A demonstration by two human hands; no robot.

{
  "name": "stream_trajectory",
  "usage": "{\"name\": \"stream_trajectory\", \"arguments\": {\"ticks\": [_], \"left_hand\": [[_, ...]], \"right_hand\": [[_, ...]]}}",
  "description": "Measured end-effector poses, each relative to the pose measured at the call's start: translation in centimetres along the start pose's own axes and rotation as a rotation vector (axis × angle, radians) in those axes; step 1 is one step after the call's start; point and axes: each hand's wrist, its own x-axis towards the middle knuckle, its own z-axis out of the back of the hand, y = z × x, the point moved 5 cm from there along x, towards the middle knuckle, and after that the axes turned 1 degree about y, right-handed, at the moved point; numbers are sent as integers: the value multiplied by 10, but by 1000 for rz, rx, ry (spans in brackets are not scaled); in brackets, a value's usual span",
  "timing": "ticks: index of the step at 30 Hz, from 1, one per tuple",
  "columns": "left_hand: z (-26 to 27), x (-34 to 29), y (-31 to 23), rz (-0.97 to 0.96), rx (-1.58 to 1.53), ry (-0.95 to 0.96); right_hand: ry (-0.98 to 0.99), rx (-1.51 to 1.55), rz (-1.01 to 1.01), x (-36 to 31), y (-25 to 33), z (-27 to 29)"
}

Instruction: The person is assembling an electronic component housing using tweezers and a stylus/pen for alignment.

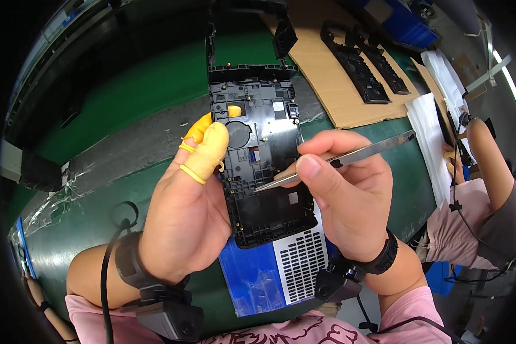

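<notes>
My left hand (190, 195), with yellow finger cots on its thumb and a finger, grips the left edge of a black plastic housing (264, 212). The housing is held up, its ribbed inner side with small brass inserts facing me; an open frame part extends from its far end. In my right hand (350, 195) is a pair of metal tweezers (378, 148), pinched between thumb and fingers. Their tips point left and rest on or just over the lower middle of the housing; I cannot tell whether they touch or hold anything. A small white square label sits near the housing's lower right.
Under the housing lies a white sheet (300, 269) with rows of black pieces, on a blue bin (249, 275). Two more black housings (355, 66) lie on cardboard (350, 114) at the far right. White foam sheets (430, 143) and a co-worker's arm (487, 160) are to the right.
</notes>
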Motion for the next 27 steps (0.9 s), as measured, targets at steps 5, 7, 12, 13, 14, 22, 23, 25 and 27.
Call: {"name": "stream_trajectory", "arguments": {"ticks": [5, 7, 12, 13, 14, 22, 23, 25, 27], "left_hand": [[0, 0, 1, 19, -24, 1], [0, 1, 1, 6, -21, 3], [0, 0, 0, -35, -2, 54], [0, -1, -1, -69, 52, 63], [0, -2, 0, -71, 52, 67], [5, 2, -20, -250, 213, 49], [5, 3, -24, -281, 221, 55], [6, 3, -31, -340, 253, 31], [6, 6, -35, -392, 243, 23]], "right_hand": [[-14, -23, 5, -1, -1, 0], [-22, -33, 0, -1, -1, 1], [-18, -41, 0, 0, -3, 2], [-18, -42, 3, -1, -2, 2], [-23, -37, 12, -1, -2, 3], [-210, -51, 71, 10, 22, 43], [-206, -107, 15, 9, 14, 47], [-214, -197, -120, 3, -2, 52], [-219, -213, -130, 3, -17, 61]]}}
